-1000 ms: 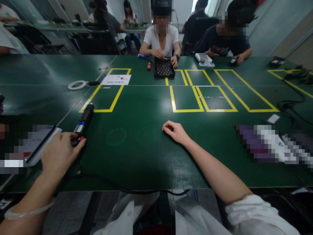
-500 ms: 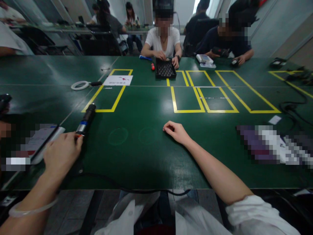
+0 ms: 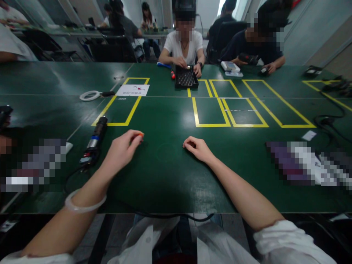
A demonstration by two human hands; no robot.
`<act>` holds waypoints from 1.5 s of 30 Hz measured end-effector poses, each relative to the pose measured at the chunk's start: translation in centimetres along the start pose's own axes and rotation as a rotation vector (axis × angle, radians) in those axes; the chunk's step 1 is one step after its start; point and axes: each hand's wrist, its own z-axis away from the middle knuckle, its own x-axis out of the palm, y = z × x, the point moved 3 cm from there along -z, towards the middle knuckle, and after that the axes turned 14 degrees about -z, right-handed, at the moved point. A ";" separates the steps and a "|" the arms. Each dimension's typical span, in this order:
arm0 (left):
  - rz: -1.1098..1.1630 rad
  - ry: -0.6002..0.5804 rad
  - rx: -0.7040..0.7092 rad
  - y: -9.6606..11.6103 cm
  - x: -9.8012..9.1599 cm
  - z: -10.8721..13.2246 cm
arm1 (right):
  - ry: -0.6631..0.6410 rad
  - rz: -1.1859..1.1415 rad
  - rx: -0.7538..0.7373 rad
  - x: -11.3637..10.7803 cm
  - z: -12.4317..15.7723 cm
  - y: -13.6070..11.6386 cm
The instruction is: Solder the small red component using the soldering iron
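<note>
My left hand (image 3: 123,148) is closed on a small orange piece (image 3: 141,134) that shows at its fingertips, above the green table. To the left of this hand lies a black cylindrical tool (image 3: 95,139) with a blue band and a cable. My right hand (image 3: 197,147) rests on the table right of centre, its fingers curled together. Whatever the right fingers may hold is hidden. Faint circles are drawn on the green tabletop (image 3: 165,183) between the hands.
Yellow tape frames (image 3: 213,125) mark the table ahead, with a paper sheet (image 3: 133,90) on the left one. A white ring (image 3: 90,96) lies beyond the tool. Opposite, a person handles a black tray (image 3: 186,77). A pixelated item (image 3: 297,161) lies far right.
My left hand has moved right from beside the black tool to over the left drawn circle, carrying the orange piece. My right hand has stayed in place.
</note>
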 end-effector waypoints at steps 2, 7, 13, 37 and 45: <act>0.145 -0.051 0.116 3.4 1.4 -1.4 | -0.002 0.002 0.001 0.0 0.0 0.0; 0.455 -0.226 0.270 8.7 5.4 -3.6 | -0.015 -0.096 -0.009 -0.1 -0.1 0.5; 0.694 -0.382 0.259 9.4 9.0 -3.4 | -0.097 -0.260 -0.024 0.5 -0.1 0.4; 0.867 -0.397 0.141 8.5 9.8 -3.4 | -0.015 -0.167 -0.040 0.5 0.0 -0.1; 0.738 -0.281 0.173 8.4 9.4 -3.3 | -0.019 -0.224 -0.045 0.3 -0.1 0.0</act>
